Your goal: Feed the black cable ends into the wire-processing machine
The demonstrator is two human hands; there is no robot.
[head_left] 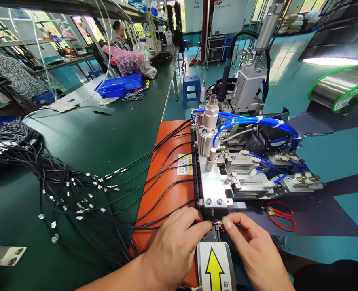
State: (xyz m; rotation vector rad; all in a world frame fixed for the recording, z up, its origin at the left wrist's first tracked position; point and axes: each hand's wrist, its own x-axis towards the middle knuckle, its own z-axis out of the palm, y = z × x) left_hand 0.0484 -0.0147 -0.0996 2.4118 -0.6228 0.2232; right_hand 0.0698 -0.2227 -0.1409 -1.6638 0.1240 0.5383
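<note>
Close to the near end of the machine, my left hand (pixel 179 240) is closed with its fingertips on a black cable. Thin coloured wires (pixel 221 225), red among them, come out of the cable end, and my right hand (pixel 251 244) pinches them between thumb and finger. Several black cables (pixel 166 186) run across an orange plate (pixel 175 139) into the side of the metal machine (pixel 210 190), just beyond my hands. Below the fingers lies a silver cover (pixel 204 251) with a yellow arrow. My left hand partly hides the plate.
A heap of black cables (pixel 57 171) with silvery tags covers the green table's (pixel 121 133) left side. Red-handled scissors (pixel 280 216) lie right of the machine. A solder spool (pixel 342 89) hangs at upper right. A blue bin (pixel 121 84) stands farther back; people sit at the left.
</note>
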